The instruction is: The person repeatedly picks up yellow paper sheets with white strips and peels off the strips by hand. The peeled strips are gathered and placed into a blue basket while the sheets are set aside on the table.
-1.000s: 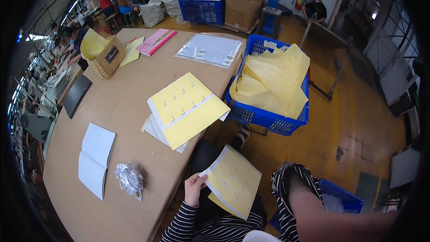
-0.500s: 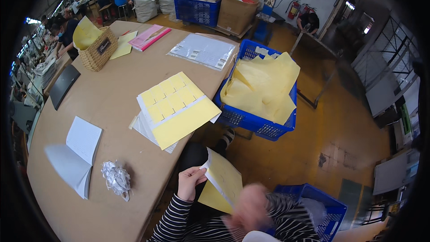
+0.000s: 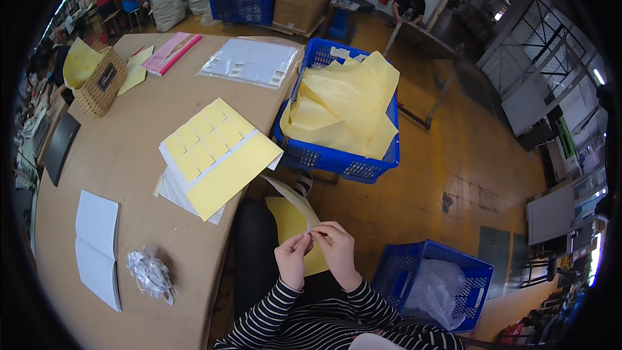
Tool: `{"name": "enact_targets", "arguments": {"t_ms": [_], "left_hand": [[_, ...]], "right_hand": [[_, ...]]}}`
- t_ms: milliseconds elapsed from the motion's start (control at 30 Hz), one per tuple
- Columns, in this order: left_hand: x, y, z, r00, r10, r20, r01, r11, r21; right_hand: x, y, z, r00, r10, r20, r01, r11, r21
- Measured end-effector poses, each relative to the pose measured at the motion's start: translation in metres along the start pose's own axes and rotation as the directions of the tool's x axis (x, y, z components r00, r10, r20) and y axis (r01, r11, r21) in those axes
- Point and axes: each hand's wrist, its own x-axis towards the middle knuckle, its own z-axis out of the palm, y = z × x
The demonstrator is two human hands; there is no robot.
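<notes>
Over my lap hangs a yellow sheet [image 3: 280, 220], its far part lifted and curled so that a pale side shows. My left hand [image 3: 293, 260] pinches the sheet's near edge between thumb and fingers. Right beside it, my right hand [image 3: 338, 253] is closed in a pinch on the same edge, the fingertips of both hands nearly touching. On the table to the left, a stack of yellow sheets [image 3: 223, 178] with small dark corner marks lies over white papers. A crumpled bunch of white paper strips [image 3: 149, 272] sits nearer me.
An open notebook [image 3: 97, 243] lies on the brown table [image 3: 129, 175]. Farther back are a wicker basket [image 3: 103, 87], a pink packet [image 3: 170, 53] and plastic-covered papers [image 3: 249, 61]. A blue crate [image 3: 363, 170] holds yellow sheets; another blue crate [image 3: 476, 291] with clear plastic stands right.
My right hand, blurred and lower before, has come up to the sheet's edge beside my left hand. The sheet has turned and curled away. The whole view has shifted right.
</notes>
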Motion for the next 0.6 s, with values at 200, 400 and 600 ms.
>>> {"name": "enact_targets", "arguments": {"t_ms": [200,400,600], "left_hand": [[-0.004,-0.001,-0.014,0.995,0.083,-0.049,-0.078,0.993,0.086],[-0.006,-0.007,-0.019,0.986,0.109,-0.124,-0.100,0.993,0.069],[-0.002,-0.002,-0.021,0.985,0.098,-0.144,-0.097,0.995,0.012]], "right_hand": [[-0.007,0.000,0.014,0.998,0.021,0.061,-0.019,1.000,-0.022],[-0.014,0.003,0.026,0.998,0.052,0.040,-0.052,0.999,-0.010],[-0.016,-0.003,0.028,0.998,0.007,0.069,-0.005,1.000,-0.017]]}}
